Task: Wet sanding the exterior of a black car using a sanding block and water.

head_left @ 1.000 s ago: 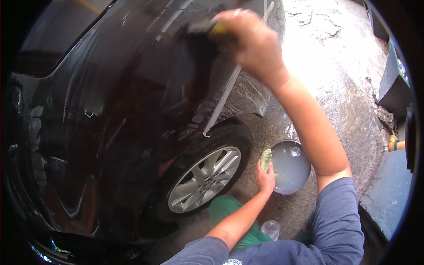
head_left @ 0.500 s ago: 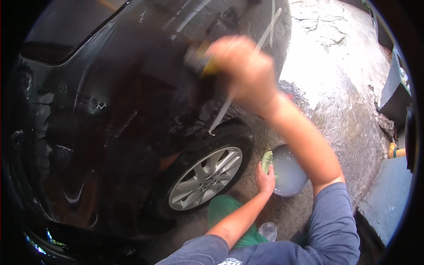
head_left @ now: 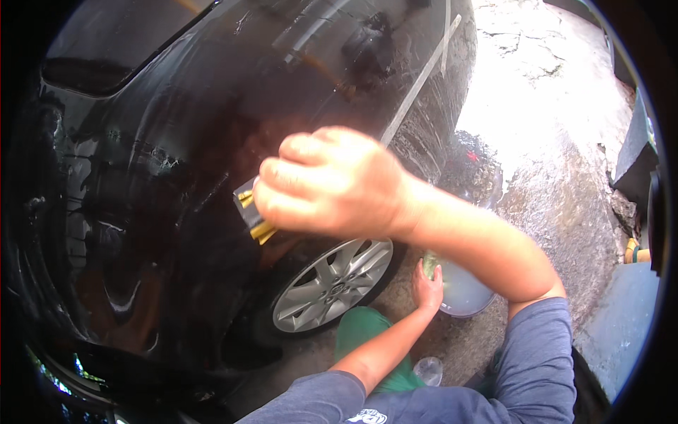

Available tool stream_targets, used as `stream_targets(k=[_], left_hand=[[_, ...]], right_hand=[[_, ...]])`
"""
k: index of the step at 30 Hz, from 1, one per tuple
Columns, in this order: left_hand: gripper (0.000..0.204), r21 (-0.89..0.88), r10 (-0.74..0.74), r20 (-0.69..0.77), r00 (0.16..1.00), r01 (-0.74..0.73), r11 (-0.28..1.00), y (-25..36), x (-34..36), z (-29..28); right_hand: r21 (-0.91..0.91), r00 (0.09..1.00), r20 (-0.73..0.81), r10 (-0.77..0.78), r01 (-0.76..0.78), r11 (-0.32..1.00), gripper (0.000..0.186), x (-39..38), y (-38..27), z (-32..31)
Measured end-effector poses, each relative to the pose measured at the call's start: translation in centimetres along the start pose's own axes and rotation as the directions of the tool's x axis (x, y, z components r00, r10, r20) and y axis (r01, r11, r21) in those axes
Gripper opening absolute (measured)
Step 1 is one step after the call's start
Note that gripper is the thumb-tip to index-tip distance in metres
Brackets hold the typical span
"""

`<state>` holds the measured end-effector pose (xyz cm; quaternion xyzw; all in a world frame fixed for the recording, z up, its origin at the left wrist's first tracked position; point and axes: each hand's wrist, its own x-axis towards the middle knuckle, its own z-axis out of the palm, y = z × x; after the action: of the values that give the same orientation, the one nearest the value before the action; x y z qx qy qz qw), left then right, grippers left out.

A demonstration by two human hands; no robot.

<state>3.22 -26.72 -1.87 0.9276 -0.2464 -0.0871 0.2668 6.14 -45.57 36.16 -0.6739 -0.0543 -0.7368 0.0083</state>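
My right hand (head_left: 328,184) is closed round a sanding block (head_left: 253,213), of which a dark grey sheet and yellow parts show past the fingers. It is over the wet black body panel (head_left: 212,134) of a car, above the wheel (head_left: 332,286). Whether the block touches the paint, I cannot tell. Lower down, my left hand (head_left: 426,286) grips a pale green sponge (head_left: 429,263) at the left edge of a round tub of cloudy water (head_left: 466,286). My right forearm covers part of the tub.
Strips of pale tape (head_left: 417,88) run along the car's edge. A clear plastic cup (head_left: 429,370) stands by my green-clad knee (head_left: 360,332). Sunlit, partly wet concrete (head_left: 551,141) lies to the right, with a blue-grey panel (head_left: 621,311) at the far right.
My right hand has swept left and toward me across the panel with the sanding block. The left hand stays by the tub, the sponge now showing less.
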Motion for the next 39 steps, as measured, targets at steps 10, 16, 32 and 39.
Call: stream_targets(k=[10, 16, 32, 39], left_hand=[[0.067, -0.026, -0.028, 0.027, 0.999, 0.029, 0.999, 0.1, 0.2, -0.7], [0.066, -0.013, -0.02, 0.045, 0.999, 0.021, 1.0, 1.4, -0.3, -0.8], [0.065, 0.051, -0.022, 0.014, 1.0, 0.021, 0.998, 1.3, -0.2, 0.6], [0.062, -0.106, -0.148, 0.063, 0.987, 0.154, 0.982, 0.5, 0.1, -0.7]], right_hand=[[-0.103, 0.994, -0.08, 0.081, -0.089, 0.991, 0.009, 1.0, 2.1, 0.7], [-0.176, 0.97, 0.063, 0.235, -0.221, 0.959, 0.02, 2.3, 7.8, -2.8], [-0.21, 0.962, -0.04, 0.271, -0.273, 0.939, 0.03, 3.5, 6.3, -3.2], [0.056, 0.994, 0.098, -0.038, 0.032, 0.998, 0.022, 2.7, -0.5, 0.7]])
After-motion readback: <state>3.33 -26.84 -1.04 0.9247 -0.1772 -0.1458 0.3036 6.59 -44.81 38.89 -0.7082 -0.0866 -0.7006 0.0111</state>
